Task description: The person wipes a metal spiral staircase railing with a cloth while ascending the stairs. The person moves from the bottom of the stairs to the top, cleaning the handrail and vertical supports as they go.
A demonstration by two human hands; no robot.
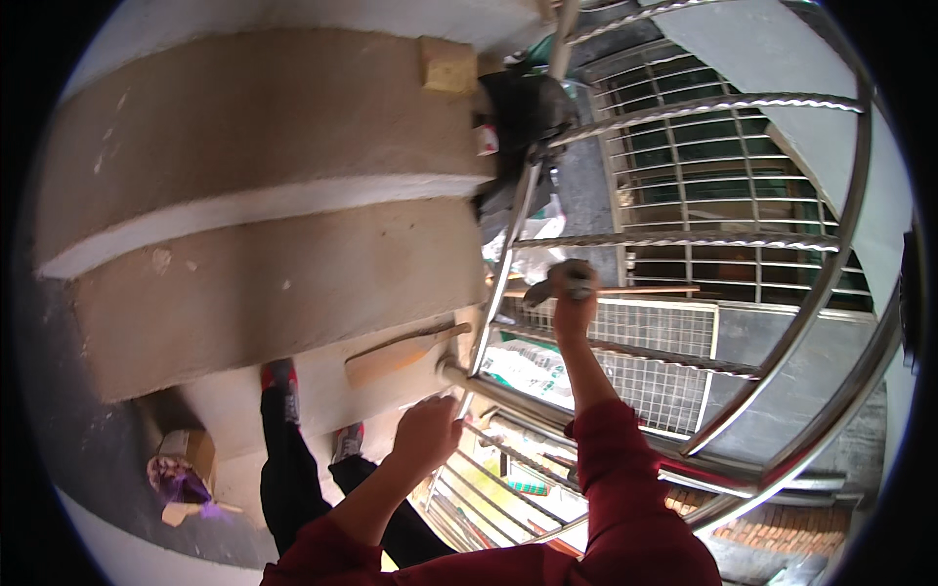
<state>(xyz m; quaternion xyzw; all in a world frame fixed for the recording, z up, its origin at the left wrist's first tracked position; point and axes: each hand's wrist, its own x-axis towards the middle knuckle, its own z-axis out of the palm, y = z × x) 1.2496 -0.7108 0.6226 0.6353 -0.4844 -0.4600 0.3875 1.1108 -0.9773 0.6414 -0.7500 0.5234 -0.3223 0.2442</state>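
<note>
My left hand point(429, 434) is curled against the slanting lower bar point(506, 275) of a stainless-steel stair railing, near its corner post point(454, 372). It appears to grip the bar, though the fingertips are hidden. Stretched out over the railing's twisted balusters point(674, 240), my right hand point(577, 289) is closed around a dark grey object point(538, 294). That object pokes out to the left of the fist; it may be a cloth or a tool, too blurred to tell.
Concrete steps point(352, 256) rise at the left. A flat brown blade-shaped thing point(399, 359) lies on the step by my feet point(282, 384). An open cardboard box point(194, 461) with purple material stands lower left. Beyond the railing are a wire-mesh panel point(652, 366), plastic sacks point(524, 366) and a barred window point(703, 176).
</note>
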